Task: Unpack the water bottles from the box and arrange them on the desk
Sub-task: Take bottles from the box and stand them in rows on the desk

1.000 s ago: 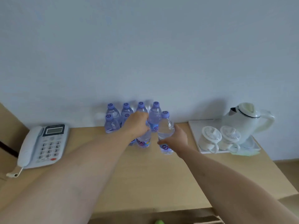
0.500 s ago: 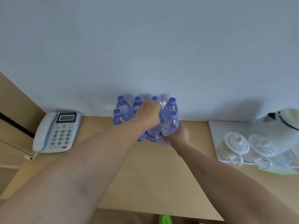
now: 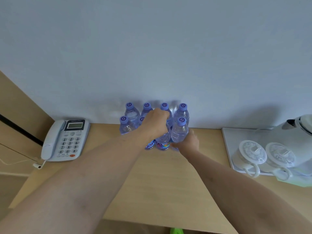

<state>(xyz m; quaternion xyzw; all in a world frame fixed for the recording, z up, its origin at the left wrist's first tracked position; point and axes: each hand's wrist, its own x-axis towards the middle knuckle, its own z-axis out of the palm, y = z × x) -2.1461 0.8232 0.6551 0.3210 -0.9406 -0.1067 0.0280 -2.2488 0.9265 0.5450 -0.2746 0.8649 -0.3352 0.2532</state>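
1. While both arms reach out over the light wooden desk [image 3: 162,179], the left hand [image 3: 156,123] curls over the top of a clear plastic water bottle with a colourful label [image 3: 163,141], covering its cap.
2. Right hand [image 3: 187,144] wraps the lower body of the neighbouring purple-capped clear bottle [image 3: 179,132], upright, touching the first.
3. Both stand in the front row of the purple-capped bottle cluster [image 3: 133,114] against the wall.

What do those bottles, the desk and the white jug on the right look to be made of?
The bottles look like thin clear plastic: see-through walls, with matte purple plastic caps. The desk looks like pale wood or wood-look laminate, with faint grain and a dull finish; which one is unclear. The white jug looks glossy and smooth, perhaps ceramic or plastic.
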